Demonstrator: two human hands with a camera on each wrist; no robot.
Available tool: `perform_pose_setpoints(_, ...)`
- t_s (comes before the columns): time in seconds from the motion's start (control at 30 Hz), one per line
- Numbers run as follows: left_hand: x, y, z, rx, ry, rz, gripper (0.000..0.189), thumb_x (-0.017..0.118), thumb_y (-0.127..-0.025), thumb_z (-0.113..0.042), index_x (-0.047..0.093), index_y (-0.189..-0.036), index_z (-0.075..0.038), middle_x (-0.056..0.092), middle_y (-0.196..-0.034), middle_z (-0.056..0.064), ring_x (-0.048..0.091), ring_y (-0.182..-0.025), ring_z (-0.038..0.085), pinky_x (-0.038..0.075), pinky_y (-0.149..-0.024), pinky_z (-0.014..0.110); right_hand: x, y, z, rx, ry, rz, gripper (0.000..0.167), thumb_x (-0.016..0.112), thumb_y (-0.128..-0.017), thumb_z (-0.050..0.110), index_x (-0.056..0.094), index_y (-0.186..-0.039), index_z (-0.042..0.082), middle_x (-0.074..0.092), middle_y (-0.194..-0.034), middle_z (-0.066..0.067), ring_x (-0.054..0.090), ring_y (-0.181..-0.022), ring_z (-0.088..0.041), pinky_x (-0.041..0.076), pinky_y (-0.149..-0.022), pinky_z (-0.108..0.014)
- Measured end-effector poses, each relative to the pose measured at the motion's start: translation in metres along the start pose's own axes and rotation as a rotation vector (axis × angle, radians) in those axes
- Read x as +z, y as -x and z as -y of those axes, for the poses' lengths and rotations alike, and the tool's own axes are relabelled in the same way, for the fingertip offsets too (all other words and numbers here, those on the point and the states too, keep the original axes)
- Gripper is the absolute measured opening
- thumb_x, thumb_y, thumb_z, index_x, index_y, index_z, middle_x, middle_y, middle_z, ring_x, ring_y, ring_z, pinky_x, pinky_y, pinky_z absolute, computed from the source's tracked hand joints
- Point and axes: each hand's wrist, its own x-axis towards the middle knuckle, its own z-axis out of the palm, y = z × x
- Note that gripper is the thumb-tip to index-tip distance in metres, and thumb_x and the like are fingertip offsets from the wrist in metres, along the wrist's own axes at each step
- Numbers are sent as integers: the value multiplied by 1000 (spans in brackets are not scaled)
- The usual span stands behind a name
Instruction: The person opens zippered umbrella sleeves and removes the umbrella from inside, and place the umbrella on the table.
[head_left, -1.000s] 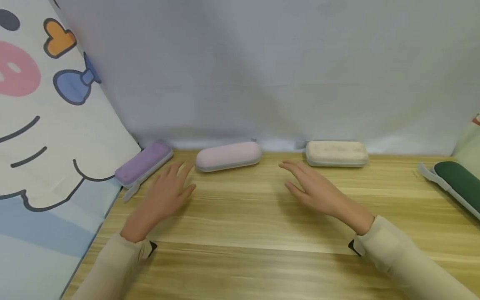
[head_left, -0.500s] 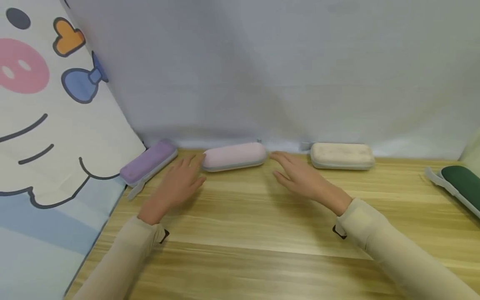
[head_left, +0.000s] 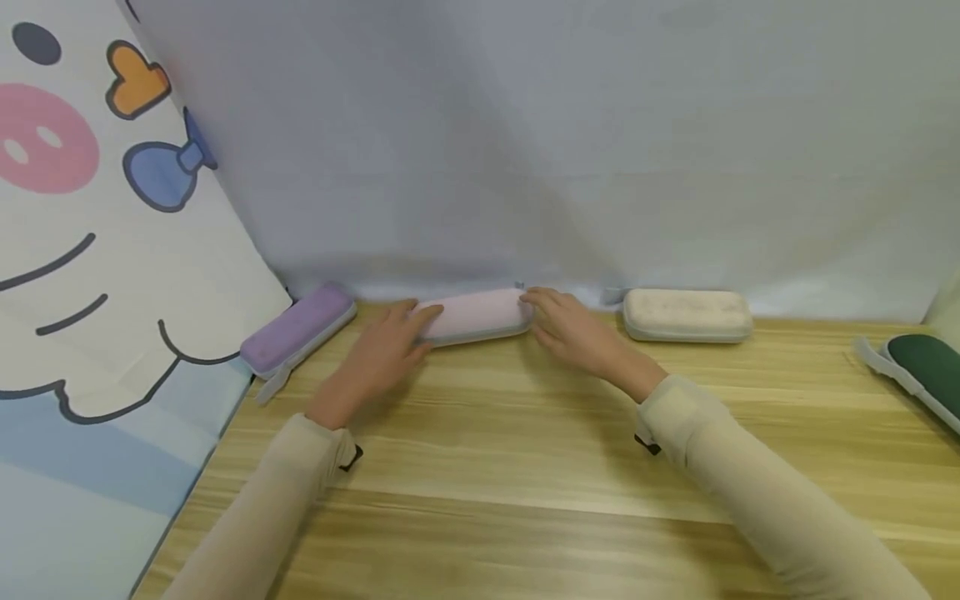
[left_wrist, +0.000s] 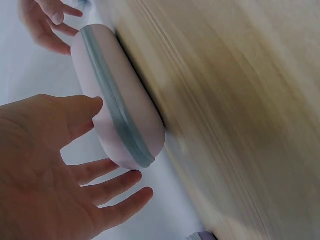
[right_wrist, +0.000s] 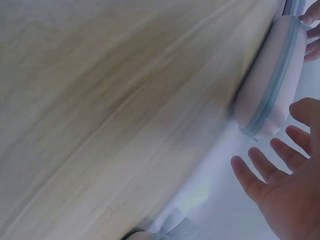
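Observation:
A pink zippered case (head_left: 476, 315) with a grey-green zip band lies on the table near the back wall. My left hand (head_left: 378, 354) is at its left end, with the index finger over the top. In the left wrist view the left hand (left_wrist: 55, 165) has spread, nearly straight fingers beside the case (left_wrist: 135, 95); the thumb overlaps its side. At the other end is my right hand (head_left: 577, 337), fingertips by the corner. The right wrist view has the right hand (right_wrist: 295, 185) with loosely bent fingers, seemingly just apart from the case (right_wrist: 260, 90).
A purple case (head_left: 300, 329) lies at the left by the cartoon-printed panel (head_left: 142, 300). A cream case (head_left: 686, 315) stands right of the pink one, and a green case (head_left: 926, 371) sits at the far right edge. A pale cloth wall (head_left: 525, 150) backs the wooden table (head_left: 480, 467).
Both hands have moved inward to the pink case, the left going right and the right going left. The camera view has shifted slightly. The cases appear to stay in place.

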Motion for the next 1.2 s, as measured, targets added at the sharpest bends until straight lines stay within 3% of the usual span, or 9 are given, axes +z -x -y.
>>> perform_pose_setpoints(0.2, 2, -5, 4, 47, 61, -48, 46, 62, -105, -9, 54, -150, -8, 51, -146, 28, 63, -119, 44, 54, -99, 56, 2, -7, -2, 9, -1, 7, 55, 62, -104, 12, 44, -155, -2, 48, -155, -25, 46, -144, -43, 40, -118, -56)
perform_pose_setpoints(0.33, 0, -7, 7, 51, 92, -53, 39, 64, -103, -8, 60, -142, -8, 53, -139, 25, 66, -109, 39, 57, -90, 50, 1, -9, -1, 32, 0, 4, 55, 63, -105, 13, 45, -155, -2, 48, -151, -26, 53, -137, -42, 47, -112, -54)
perform_pose_setpoints(0.47, 0, -8, 8, -5, 129, -44, 49, 71, -100, -12, 57, -146, -6, 55, -136, 23, 65, -111, 38, 56, -93, 50, 4, -10, 2, 54, -34, -23, 51, 65, -103, 10, 51, -149, -4, 50, -145, -27, 59, -127, -42, 53, -104, -52)
perform_pose_setpoints(0.6, 1, -8, 10, -41, 159, -44, 60, 76, -96, -16, 53, -150, -1, 54, -138, 24, 63, -117, 39, 54, -99, 52, 5, -11, 4, 89, -106, -44, 46, 68, -101, 7, 54, -143, -5, 49, -145, -28, 60, -127, -43, 55, -103, -50)
perform_pose_setpoints(0.73, 2, -7, 10, -25, 168, -54, 60, 81, -92, -16, 58, -145, 1, 53, -138, 26, 62, -119, 43, 52, -102, 55, 4, -11, 5, 145, -164, -34, 43, 69, -100, 7, 56, -140, -3, 53, -149, -27, 61, -130, -45, 55, -104, -52)
perform_pose_setpoints(0.93, 3, -6, 5, -1, 146, -60, 62, 85, -88, -14, 60, -142, 3, 55, -133, 26, 60, -116, 45, 50, -102, 57, 1, -5, 10, 195, -170, -2, 40, 71, -99, 10, 57, -136, 2, 62, -142, -27, 66, -124, -44, 57, -100, -52)
perform_pose_setpoints(1.2, 2, 0, -5, 21, 91, -60, 60, 85, -87, -14, 61, -138, 4, 56, -136, 29, 58, -123, 47, 47, -106, 58, 1, 8, 11, 128, -126, -29, 36, 76, -95, 9, 60, -126, 1, 66, -136, -25, 69, -119, -41, 59, -96, -50)
